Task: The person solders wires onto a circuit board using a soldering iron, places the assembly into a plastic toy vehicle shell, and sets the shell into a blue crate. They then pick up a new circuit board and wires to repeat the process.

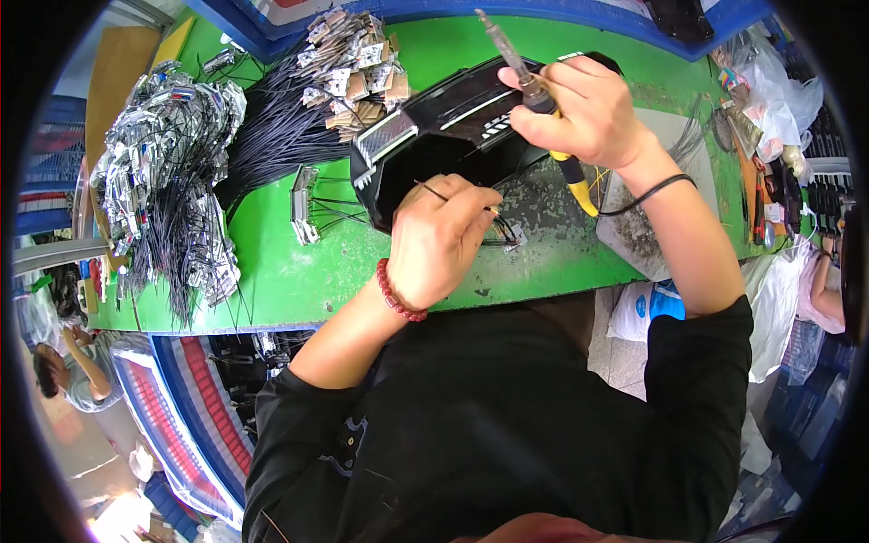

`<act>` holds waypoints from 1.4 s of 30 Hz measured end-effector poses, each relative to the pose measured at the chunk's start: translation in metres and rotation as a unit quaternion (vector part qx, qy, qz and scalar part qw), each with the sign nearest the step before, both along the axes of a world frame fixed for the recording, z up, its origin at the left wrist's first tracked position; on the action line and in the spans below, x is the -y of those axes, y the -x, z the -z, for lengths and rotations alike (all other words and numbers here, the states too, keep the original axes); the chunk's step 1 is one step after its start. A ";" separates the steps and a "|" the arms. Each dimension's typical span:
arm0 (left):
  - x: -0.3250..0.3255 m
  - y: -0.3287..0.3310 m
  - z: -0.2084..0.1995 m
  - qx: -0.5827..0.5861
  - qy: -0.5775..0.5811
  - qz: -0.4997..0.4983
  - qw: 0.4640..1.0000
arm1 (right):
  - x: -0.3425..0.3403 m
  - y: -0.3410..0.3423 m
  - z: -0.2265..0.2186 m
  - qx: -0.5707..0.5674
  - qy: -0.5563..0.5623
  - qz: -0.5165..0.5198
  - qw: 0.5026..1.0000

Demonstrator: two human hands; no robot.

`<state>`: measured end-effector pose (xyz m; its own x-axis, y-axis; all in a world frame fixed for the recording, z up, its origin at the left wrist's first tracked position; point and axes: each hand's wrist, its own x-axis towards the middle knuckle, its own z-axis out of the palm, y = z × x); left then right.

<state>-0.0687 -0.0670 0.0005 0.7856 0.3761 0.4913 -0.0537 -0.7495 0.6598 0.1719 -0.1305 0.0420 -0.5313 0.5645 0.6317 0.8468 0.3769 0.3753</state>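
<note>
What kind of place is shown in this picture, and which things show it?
Probably an electronics assembly workshop: the right hand holds what looks like a soldering iron, black wires lie bundled on the green table, and silvery parts are heaped toward the left.

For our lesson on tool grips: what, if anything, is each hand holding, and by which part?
The right hand holds the soldering iron by its handle. The left hand seems to pinch a thin dark wire; by which part cannot be told.
</note>
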 end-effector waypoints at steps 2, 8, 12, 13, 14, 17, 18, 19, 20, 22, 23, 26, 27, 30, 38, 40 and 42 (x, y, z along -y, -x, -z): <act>0.008 0.002 0.007 -0.019 0.019 0.001 1.000 | -0.001 0.004 0.015 -0.011 -0.022 -0.001 1.000; 0.020 0.000 0.021 -0.066 0.029 0.019 0.997 | 0.004 0.005 0.014 -0.082 0.017 0.030 0.996; 0.019 -0.001 0.029 -0.068 0.060 0.011 0.996 | 0.059 0.038 0.048 -0.455 0.022 -0.016 0.890; 0.020 -0.003 0.032 -0.063 0.062 0.022 0.996 | 0.072 0.054 0.068 -0.436 -0.010 0.070 0.897; 0.021 -0.003 0.035 -0.059 0.066 0.034 0.995 | 0.080 0.071 0.070 -0.461 0.015 0.079 0.884; 0.022 -0.004 0.038 -0.067 0.079 0.032 0.994 | 0.092 0.104 0.084 -0.548 0.080 0.078 0.829; 0.023 -0.004 0.039 -0.070 0.081 0.033 0.994 | 0.087 0.112 0.089 -0.571 0.031 0.051 0.819; 0.022 -0.005 0.040 -0.062 0.076 0.037 0.994 | 0.090 0.114 0.091 -0.577 0.052 0.078 0.812; 0.022 -0.006 0.041 -0.055 0.070 0.040 0.995 | 0.088 0.114 0.092 -0.579 0.054 0.077 0.810; 0.024 -0.007 0.044 -0.056 0.067 0.035 0.996 | 0.082 0.116 0.095 -0.573 0.041 0.074 0.815; 0.024 -0.008 0.044 -0.053 0.063 0.034 0.996 | 0.081 0.116 0.096 -0.582 0.039 0.080 0.809; 0.024 -0.007 0.036 -0.061 0.107 0.024 0.992 | 0.088 0.115 0.097 -0.632 0.084 0.070 0.767; 0.023 -0.007 0.036 -0.057 0.103 0.012 0.993 | 0.089 0.114 0.097 -0.644 0.091 0.063 0.757; 0.019 -0.008 0.032 -0.064 0.088 -0.004 0.994 | 0.090 0.113 0.100 -0.644 0.102 0.057 0.756; 0.021 -0.012 0.025 -0.103 0.106 -0.027 0.989 | 0.094 0.110 0.100 -0.671 0.027 0.074 0.737; 0.021 -0.013 0.027 -0.098 0.106 -0.027 0.989 | 0.096 0.108 0.099 -0.673 0.010 0.052 0.738; 0.022 -0.012 0.027 -0.097 0.107 -0.027 0.989 | 0.099 0.109 0.096 -0.658 0.060 0.055 0.749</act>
